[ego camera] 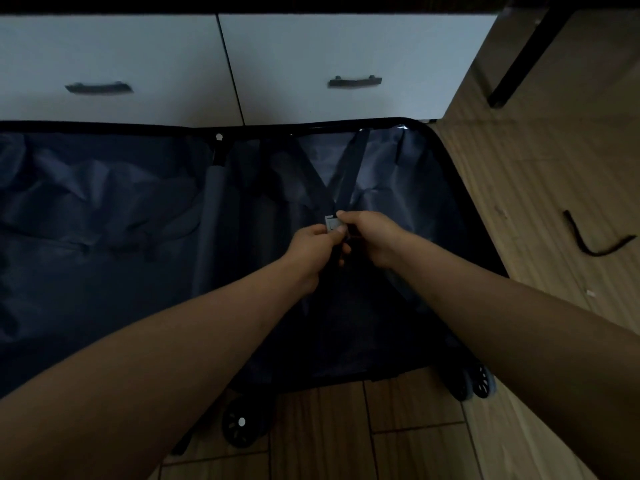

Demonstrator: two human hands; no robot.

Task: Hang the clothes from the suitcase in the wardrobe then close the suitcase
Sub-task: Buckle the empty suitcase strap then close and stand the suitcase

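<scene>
Both hands meet over the open suitcase [104, 209]: left hand [311, 249] and right hand [372, 237] pinch the strap buckle [331, 224] between them, straps [349, 174] running away toward the drawers [311, 57].

Single head-worn wide-angle view, looking steeply down and forward, close over the open suitcase [104, 237] filling mid-frame, white drawers [311, 57] across the top, wood floor [519, 202] at right and bottom, forearms entering from lower corners

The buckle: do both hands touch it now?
Touching. The head view shows the left hand and right hand pinching the buckle from either side.
</scene>
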